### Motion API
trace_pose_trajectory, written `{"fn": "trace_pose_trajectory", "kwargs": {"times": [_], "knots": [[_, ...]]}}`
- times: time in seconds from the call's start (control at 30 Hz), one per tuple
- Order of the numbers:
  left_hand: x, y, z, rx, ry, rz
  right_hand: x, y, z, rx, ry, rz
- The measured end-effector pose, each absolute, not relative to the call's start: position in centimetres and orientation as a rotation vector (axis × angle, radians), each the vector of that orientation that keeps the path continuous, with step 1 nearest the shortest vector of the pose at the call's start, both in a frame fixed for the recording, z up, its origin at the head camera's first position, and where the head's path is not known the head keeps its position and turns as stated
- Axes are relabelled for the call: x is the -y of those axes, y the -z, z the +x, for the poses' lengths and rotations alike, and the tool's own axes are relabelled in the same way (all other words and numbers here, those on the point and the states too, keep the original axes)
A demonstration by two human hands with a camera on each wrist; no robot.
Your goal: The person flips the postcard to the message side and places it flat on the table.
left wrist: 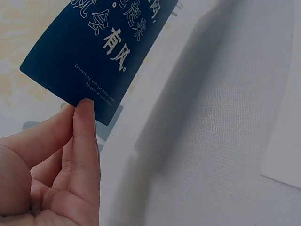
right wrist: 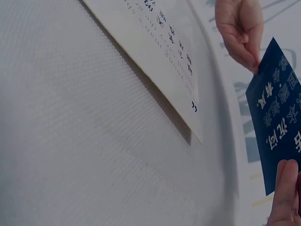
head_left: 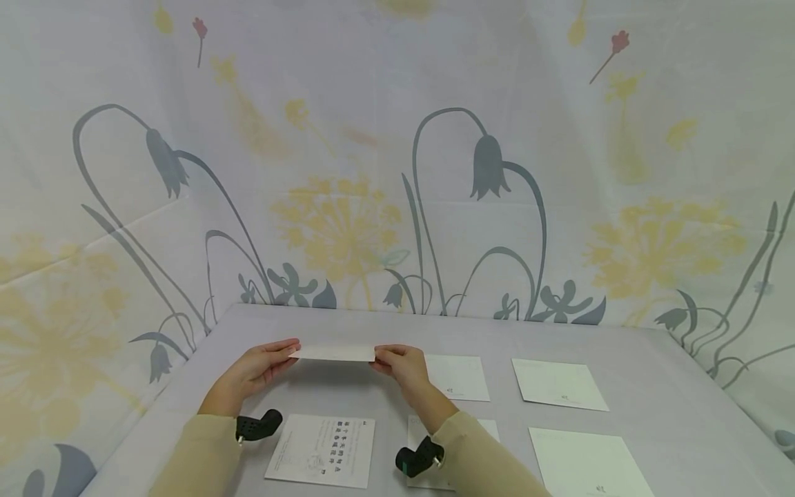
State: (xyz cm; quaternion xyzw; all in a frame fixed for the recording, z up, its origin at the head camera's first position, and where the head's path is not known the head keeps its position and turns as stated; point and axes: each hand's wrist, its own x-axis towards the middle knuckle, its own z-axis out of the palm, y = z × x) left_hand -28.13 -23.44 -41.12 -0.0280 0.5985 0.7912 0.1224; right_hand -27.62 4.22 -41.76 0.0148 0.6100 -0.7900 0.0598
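Observation:
Both hands hold one postcard (head_left: 334, 353) level above the far part of the table. Its edge and pale side show in the head view; its dark blue side (left wrist: 82, 56) with white lettering shows in the wrist views. My left hand (head_left: 256, 371) pinches the left end between thumb and fingers. At the other end, my right hand (head_left: 405, 374) pinches a corner. Below the hands lies a white card with printed characters (head_left: 323, 452). Partly behind the right forearm is another pale card (head_left: 478, 428).
To the right, several pale cards lie flat: one beside the right hand (head_left: 459, 377), one at the back right (head_left: 559, 384) and one at the front right (head_left: 586, 462). A floral curtain (head_left: 373, 138) hangs behind the white-covered table (head_left: 205, 386).

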Motion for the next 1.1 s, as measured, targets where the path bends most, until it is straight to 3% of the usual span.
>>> {"fn": "trace_pose_trajectory", "kwargs": {"times": [1.1], "knots": [[23.05,41.21,-28.3,-1.881,-2.228,-0.17,-4.0,42.38,-27.85,-1.948,2.315,0.066]]}}
